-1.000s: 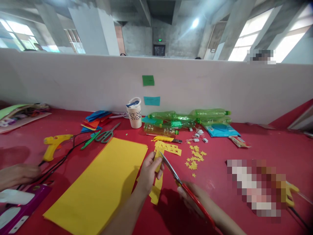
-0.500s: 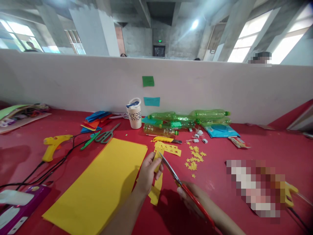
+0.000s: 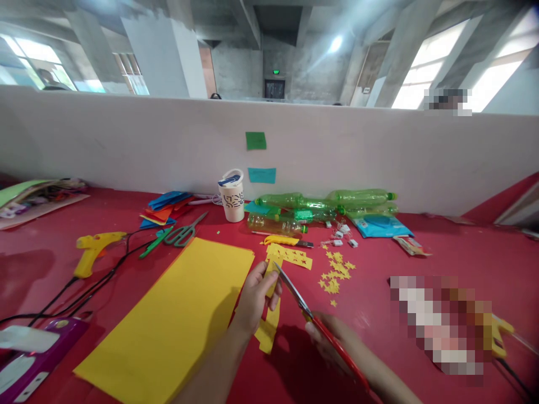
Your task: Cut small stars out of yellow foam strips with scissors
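My left hand (image 3: 255,294) pinches a small piece of yellow paper (image 3: 272,279) between thumb and fingers. Closed around the red handles of a pair of scissors (image 3: 300,300) is my right hand (image 3: 332,336). The scissors' blades point up and left, their tip touching or just beside the paper. Below my left hand lie yellow paper strips (image 3: 268,334) on the red table. Just beyond it is a yellow strip with star-shaped holes (image 3: 295,256). Several cut yellow stars (image 3: 334,272) lie to the right.
Large yellow sheets (image 3: 177,314) lie at left, near grey-green scissors (image 3: 185,233) and a yellow glue gun (image 3: 95,249) with black cables. A yellow utility knife (image 3: 284,240), green plastic bottles (image 3: 357,197) and a white cup (image 3: 232,199) stand or lie before the white partition (image 3: 337,146).
Both hands, the paper and the scissors keep nearly the same position. The view has shifted only very slightly.
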`<state>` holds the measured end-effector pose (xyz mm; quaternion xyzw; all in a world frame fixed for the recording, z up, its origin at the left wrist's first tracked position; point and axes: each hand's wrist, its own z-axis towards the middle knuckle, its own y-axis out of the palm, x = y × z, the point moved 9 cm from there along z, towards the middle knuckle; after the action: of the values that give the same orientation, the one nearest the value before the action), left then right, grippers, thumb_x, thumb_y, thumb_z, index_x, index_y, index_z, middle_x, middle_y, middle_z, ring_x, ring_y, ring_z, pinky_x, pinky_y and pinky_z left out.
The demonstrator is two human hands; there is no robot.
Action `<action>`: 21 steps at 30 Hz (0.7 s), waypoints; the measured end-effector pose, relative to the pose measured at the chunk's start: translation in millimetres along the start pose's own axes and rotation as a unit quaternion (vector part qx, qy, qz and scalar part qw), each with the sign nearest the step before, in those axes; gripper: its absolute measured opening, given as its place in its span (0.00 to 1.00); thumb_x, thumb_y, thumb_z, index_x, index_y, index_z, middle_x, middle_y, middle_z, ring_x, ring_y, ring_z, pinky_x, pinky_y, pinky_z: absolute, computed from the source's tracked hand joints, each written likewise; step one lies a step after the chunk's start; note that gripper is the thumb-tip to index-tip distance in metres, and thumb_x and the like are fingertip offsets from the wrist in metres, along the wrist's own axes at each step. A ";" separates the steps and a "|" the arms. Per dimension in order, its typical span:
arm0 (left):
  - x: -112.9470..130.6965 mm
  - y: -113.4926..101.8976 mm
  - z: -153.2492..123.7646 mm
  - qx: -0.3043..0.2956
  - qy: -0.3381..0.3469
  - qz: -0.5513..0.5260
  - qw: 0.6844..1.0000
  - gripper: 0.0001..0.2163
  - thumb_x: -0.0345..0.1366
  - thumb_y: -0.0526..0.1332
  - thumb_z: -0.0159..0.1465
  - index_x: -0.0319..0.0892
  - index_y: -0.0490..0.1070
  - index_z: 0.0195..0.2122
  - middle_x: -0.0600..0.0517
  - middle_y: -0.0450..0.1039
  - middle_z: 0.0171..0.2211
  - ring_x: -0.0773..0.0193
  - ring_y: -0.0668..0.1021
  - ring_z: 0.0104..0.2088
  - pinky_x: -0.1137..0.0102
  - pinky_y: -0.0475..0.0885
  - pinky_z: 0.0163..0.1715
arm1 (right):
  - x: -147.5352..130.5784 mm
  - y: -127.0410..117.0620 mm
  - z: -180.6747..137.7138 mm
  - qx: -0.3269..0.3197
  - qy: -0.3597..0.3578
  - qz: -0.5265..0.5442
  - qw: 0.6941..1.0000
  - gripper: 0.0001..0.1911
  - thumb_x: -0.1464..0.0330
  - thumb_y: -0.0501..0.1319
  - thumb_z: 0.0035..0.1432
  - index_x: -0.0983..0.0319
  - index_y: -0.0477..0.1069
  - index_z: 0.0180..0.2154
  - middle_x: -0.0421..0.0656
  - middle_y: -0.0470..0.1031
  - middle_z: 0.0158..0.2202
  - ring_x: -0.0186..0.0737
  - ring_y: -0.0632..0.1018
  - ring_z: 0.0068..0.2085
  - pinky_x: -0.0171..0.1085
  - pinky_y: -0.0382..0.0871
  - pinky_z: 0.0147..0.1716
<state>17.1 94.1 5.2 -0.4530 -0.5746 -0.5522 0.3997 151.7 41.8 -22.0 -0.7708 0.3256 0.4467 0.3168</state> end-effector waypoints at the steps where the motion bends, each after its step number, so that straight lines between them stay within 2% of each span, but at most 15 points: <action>1: 2.6 -1.1 -0.2 0.002 0.004 0.012 1.000 0.08 0.40 0.51 0.59 0.41 0.60 0.28 0.57 0.63 0.20 0.75 0.62 0.14 0.77 0.54 0.13 | -1.2 -1.3 -0.2 0.004 -0.005 -0.006 1.000 0.21 0.50 0.51 0.54 0.62 0.55 0.24 0.34 0.54 0.18 0.27 0.58 0.19 0.27 0.52 0.16; 4: 18.4 -8.1 -0.2 0.026 0.058 0.071 0.995 0.10 0.39 0.52 0.59 0.41 0.58 0.23 0.57 0.59 0.19 0.72 0.64 0.19 0.76 0.58 0.19 | -4.9 -4.0 -0.9 0.005 -0.019 -0.036 0.999 0.21 0.51 0.54 0.52 0.62 0.55 0.23 0.34 0.54 0.19 0.27 0.59 0.20 0.27 0.52 0.17; 7: 27.6 -13.3 0.3 0.042 0.097 0.128 0.986 0.13 0.38 0.54 0.58 0.41 0.54 0.19 0.58 0.52 0.18 0.72 0.59 0.20 0.75 0.56 0.21 | -6.3 -4.0 -1.7 -0.003 -0.021 -0.056 0.998 0.22 0.51 0.51 0.54 0.62 0.56 0.23 0.35 0.56 0.19 0.27 0.60 0.20 0.27 0.51 0.17; 11: 17.9 -10.9 2.6 0.015 0.067 0.102 0.992 0.13 0.39 0.53 0.58 0.41 0.55 0.19 0.58 0.52 0.18 0.71 0.58 0.20 0.75 0.55 0.21 | -7.5 -0.9 -3.2 -0.010 -0.023 -0.049 0.998 0.22 0.50 0.48 0.56 0.62 0.57 0.25 0.34 0.57 0.17 0.26 0.59 0.18 0.26 0.51 0.16; 15: 12.8 -7.7 2.1 0.004 0.059 0.064 0.996 0.12 0.39 0.54 0.58 0.40 0.58 0.20 0.57 0.56 0.19 0.70 0.61 0.21 0.74 0.58 0.23 | -3.2 8.7 -2.8 -0.032 -0.033 0.019 0.999 0.22 0.50 0.47 0.56 0.62 0.57 0.26 0.33 0.55 0.16 0.26 0.58 0.17 0.26 0.51 0.15; 18: 10.1 -8.3 1.9 0.009 0.053 0.054 0.997 0.12 0.39 0.54 0.58 0.40 0.59 0.20 0.57 0.57 0.19 0.70 0.63 0.21 0.74 0.59 0.23 | 2.3 10.3 -0.4 -0.014 -0.057 0.025 0.998 0.23 0.51 0.46 0.57 0.62 0.56 0.23 0.33 0.56 0.15 0.25 0.58 0.16 0.26 0.50 0.14; 21: 9.6 -9.2 2.1 0.012 0.058 0.066 0.996 0.12 0.38 0.55 0.58 0.40 0.60 0.19 0.57 0.58 0.17 0.70 0.64 0.21 0.74 0.60 0.23 | 10.5 12.0 2.0 -0.004 -0.048 0.023 0.999 0.22 0.51 0.47 0.57 0.62 0.56 0.23 0.33 0.55 0.15 0.25 0.58 0.15 0.26 0.50 0.14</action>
<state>5.7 97.1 11.8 -0.4520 -0.5258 -0.5428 0.4738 145.3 34.0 -34.5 -0.7422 0.3261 0.4917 0.3180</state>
